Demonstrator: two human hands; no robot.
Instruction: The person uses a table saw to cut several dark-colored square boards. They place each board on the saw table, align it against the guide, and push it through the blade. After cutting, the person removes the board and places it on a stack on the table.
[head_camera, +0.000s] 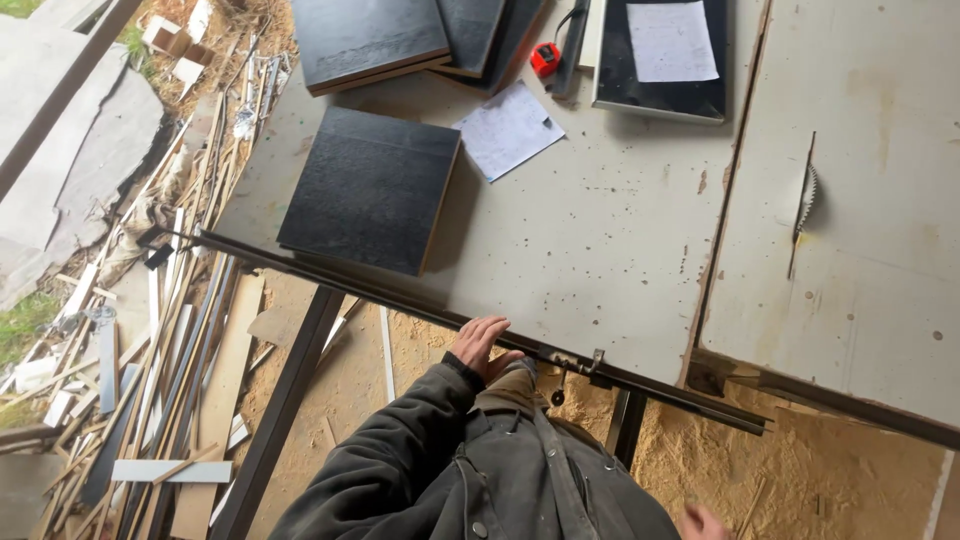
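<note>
Resting open on the table edge (420, 308), left hand (480, 343) (right hand (702, 522) barely visible, grip unclear).

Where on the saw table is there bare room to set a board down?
Bare table between the single black panel, the paper sheet and the saw blade. Crowded along the far edge: stacked panels, red tape measure.
</note>
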